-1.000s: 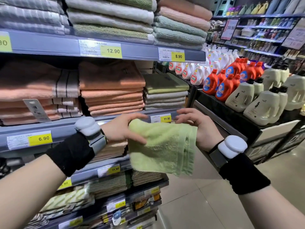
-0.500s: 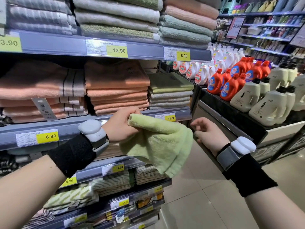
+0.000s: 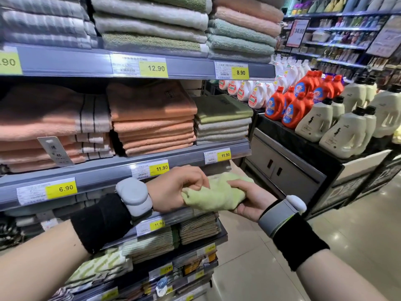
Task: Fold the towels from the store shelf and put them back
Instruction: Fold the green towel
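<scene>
The light-green towel point(image 3: 213, 195), folded into a rumpled wad, rests in the right hand point(image 3: 253, 203), the left hand point(image 3: 175, 187) pinching its left end.

Glossy tiled floor point(image 3: 271, 270); dark display stand point(image 3: 288, 170); far shelving point(image 3: 347, 45).

Top shelf point(image 3: 186, 67): yellow tag point(image 3: 153, 68) reads 12.90, right tag point(image 3: 240, 72) 8.90. Middle shelf point(image 3: 104, 174): left tag point(image 3: 65, 188) 6.90, centre tag point(image 3: 162, 168) 11.90. Far red sign point(image 3: 299, 31), possibly 34.90.

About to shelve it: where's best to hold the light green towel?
Likely from underneath, at its bunched middle: the light green towel is limp and lies across the right hand, while the left hand pinches only its left edge.
</scene>
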A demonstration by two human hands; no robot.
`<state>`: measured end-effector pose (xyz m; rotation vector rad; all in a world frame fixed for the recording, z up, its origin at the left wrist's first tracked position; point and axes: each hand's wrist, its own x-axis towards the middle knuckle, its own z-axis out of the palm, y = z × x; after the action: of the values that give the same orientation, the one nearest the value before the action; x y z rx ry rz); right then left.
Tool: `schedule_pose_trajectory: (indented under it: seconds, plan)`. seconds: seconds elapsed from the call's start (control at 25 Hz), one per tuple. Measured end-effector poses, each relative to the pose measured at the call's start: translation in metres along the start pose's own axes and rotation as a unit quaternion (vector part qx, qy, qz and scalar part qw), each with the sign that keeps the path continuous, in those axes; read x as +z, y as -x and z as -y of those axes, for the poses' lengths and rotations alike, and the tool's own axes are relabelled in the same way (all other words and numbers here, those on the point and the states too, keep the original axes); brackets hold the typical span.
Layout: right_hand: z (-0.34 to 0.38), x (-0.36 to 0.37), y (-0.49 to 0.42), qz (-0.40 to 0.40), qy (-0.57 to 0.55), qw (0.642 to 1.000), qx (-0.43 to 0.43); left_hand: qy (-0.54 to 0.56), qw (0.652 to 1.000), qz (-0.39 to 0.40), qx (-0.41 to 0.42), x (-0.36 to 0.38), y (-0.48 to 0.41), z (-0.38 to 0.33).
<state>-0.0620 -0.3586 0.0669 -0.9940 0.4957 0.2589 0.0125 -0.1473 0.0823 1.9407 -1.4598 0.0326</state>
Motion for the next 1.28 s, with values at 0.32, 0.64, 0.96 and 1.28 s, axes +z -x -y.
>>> schedule_pose_trajectory:
  seconds: [0.32,0.64,0.96,1.28]
  plan:
    - [-0.006,0.006,0.017,0.033,-0.03,0.983,-0.178,0.301,0.893,0.112,-0.316,0.002,0.034,0.033]
    - [-0.015,0.013,0.036,0.033,-0.057,0.963,-0.261,0.682,0.631,0.019,-0.369,0.023,-0.004,0.027]
    - [0.014,-0.02,0.064,0.03,-0.08,0.959,-0.269,0.591,0.773,-0.136,-0.185,-0.01,-0.053,-0.007]
    - [0.13,-0.012,0.02,-0.016,0.066,0.943,-0.325,0.437,0.785,-0.343,-0.275,-0.043,-0.143,-0.005]
